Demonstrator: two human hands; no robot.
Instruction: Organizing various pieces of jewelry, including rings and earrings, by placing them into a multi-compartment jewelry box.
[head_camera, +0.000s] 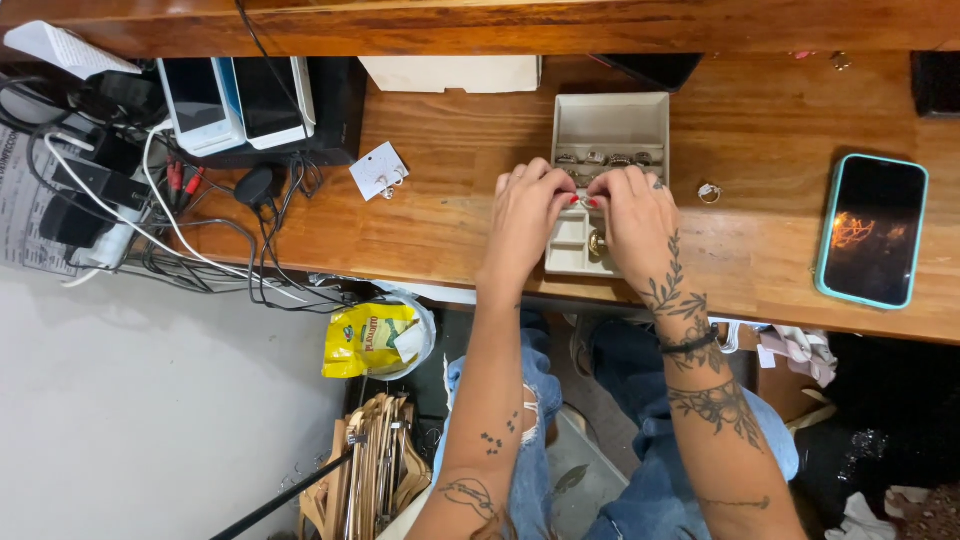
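**Two hands at a jewellery tray**

Warm brown wood makes up the desk, with a cream jewellery tray near its front edge. Both hands meet over the tray's middle: the left hand and the right hand have fingertips drawn together, pinching a small ring between them (it is mostly hidden, so the exact grip is hard to read). Several rings sit in a row in the tray's slot behind. One loose ring lies just right of the tray, and a teal-cased phone farther right. An earring card lies to the left, near tangled cables.
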